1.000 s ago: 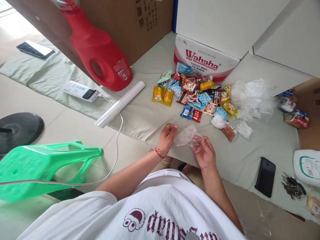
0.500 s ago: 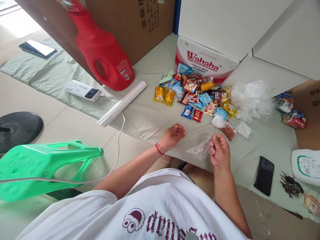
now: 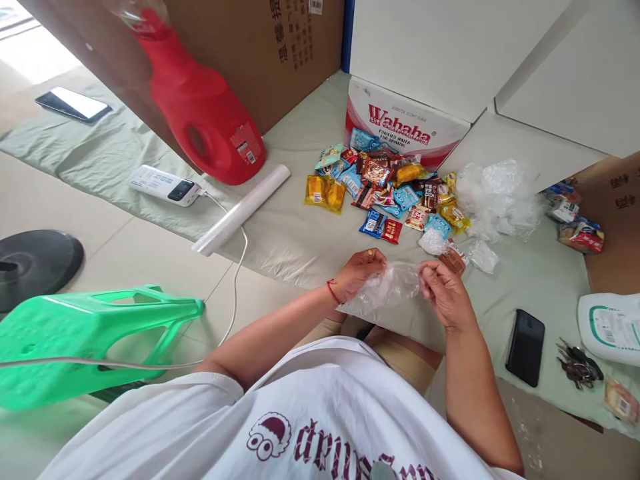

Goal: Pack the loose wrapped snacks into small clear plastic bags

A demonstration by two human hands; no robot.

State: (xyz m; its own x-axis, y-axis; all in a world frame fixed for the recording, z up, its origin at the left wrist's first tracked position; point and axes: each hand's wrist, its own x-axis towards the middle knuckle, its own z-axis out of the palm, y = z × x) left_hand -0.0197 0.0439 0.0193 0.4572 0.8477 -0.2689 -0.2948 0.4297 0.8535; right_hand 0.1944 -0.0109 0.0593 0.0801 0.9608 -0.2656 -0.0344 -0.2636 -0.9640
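A clear plastic bag (image 3: 393,283) is stretched between my two hands above the front edge of the cloth-covered surface. My left hand (image 3: 361,272), with a red string at its wrist, pinches the bag's left side. On the other side my right hand (image 3: 445,290) grips the bag's edge between thumb and fingers. Beyond the hands lies a pile of wrapped snacks (image 3: 380,170). A blue packet (image 3: 373,223) and a red packet (image 3: 391,231) lie at its front. Close to my right hand are a brown packet (image 3: 455,255) and a small crumpled plastic ball (image 3: 434,241).
Crumpled clear plastic (image 3: 500,197) is heaped right of the snacks. A Wahaba carton (image 3: 400,123) stands behind. Leftward are a plastic roll (image 3: 243,210), a red jug (image 3: 210,113), a power bank (image 3: 163,185) and a green stool (image 3: 100,333). A phone (image 3: 525,348) and keys (image 3: 579,363) lie right.
My left hand has moved right and taken hold of the bag, which hung from my right hand alone before. The bag is now spread between both hands.
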